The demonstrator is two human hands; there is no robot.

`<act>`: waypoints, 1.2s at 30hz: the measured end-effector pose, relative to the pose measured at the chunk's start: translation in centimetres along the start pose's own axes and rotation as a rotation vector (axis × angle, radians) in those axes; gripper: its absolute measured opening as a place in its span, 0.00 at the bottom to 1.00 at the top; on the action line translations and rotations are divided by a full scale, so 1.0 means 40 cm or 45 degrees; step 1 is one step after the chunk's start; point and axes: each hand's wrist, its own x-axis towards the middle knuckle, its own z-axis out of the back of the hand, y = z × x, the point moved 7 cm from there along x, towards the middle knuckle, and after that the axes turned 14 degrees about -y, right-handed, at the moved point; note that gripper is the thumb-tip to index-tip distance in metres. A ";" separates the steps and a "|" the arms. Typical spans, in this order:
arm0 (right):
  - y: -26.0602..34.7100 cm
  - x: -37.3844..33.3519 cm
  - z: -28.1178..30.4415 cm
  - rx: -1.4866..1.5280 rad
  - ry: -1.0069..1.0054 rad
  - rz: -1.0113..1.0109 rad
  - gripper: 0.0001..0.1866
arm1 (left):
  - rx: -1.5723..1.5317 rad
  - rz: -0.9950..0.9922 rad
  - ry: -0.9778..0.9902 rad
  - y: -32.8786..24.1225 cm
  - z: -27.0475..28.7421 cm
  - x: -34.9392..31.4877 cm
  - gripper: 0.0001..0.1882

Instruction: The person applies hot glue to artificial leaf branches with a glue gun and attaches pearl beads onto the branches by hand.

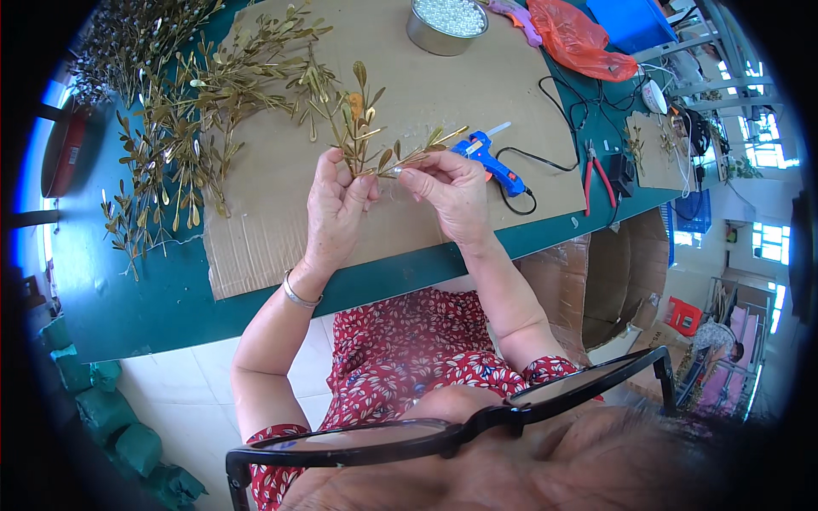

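Observation:
My left hand [334,209] is closed round the stem of a gold artificial leaf sprig [359,128], held just above the cardboard. My right hand [453,192] pinches thumb to forefinger at a side twig of the same sprig. A tiny white pearl bead [397,170] shows at the right thumb tip, partly hidden by the fingers. Just beyond the right hand lies a blue hot glue gun [494,162] with its glue stick sticking out. A round metal tin [445,43] of white pearl beads stands at the far side.
A cardboard sheet [264,247] covers part of the green table [128,311]. Gold leaf branches [183,111] pile at left. Red-handled pliers [599,179], a black adapter [623,175] and cords lie right. A red plastic bag [579,41] and blue bin [630,25] stand far right; a cardboard box [609,277] sits below.

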 end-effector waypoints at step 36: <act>0.108 -0.037 0.121 -0.618 0.001 0.244 0.13 | -0.595 0.612 0.132 0.047 0.002 0.014 0.08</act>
